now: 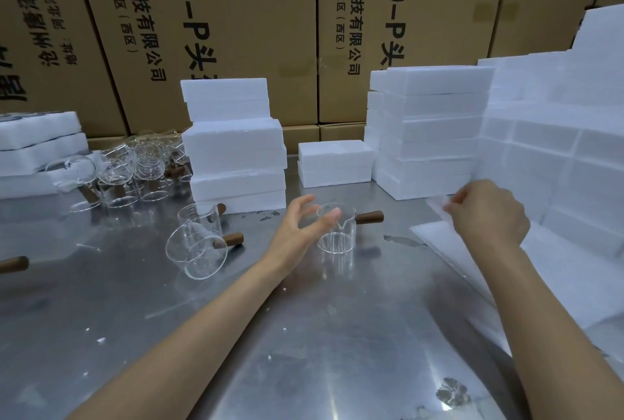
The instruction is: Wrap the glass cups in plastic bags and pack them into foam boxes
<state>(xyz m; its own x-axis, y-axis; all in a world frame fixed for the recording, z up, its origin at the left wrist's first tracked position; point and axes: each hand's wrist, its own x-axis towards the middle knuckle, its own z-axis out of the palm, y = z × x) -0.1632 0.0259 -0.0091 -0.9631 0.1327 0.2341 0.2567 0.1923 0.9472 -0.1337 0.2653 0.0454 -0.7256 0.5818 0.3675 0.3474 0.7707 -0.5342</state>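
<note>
A small glass cup (pixel 336 234) with a brown wooden handle stands upright on the steel table, just right of centre. My left hand (pixel 304 220) hovers right beside its rim with fingers spread and relaxed, holding nothing. My right hand (pixel 489 213) pinches the edge of a thin plastic bag (pixel 439 205) lifted from the flat pile of bags (pixel 553 271) at the right. Two more glass cups (pixel 197 244) lie on their sides to the left. White foam boxes (pixel 236 156) are stacked behind the cups.
Several more glass cups (pixel 135 163) crowd the back left beside foam trays (pixel 37 146). Tall foam stacks (pixel 429 129) and a foam wall (pixel 557 136) fill the right. Brown cartons (pixel 256 14) stand behind. A wooden handle (pixel 13 264) pokes in at the left edge.
</note>
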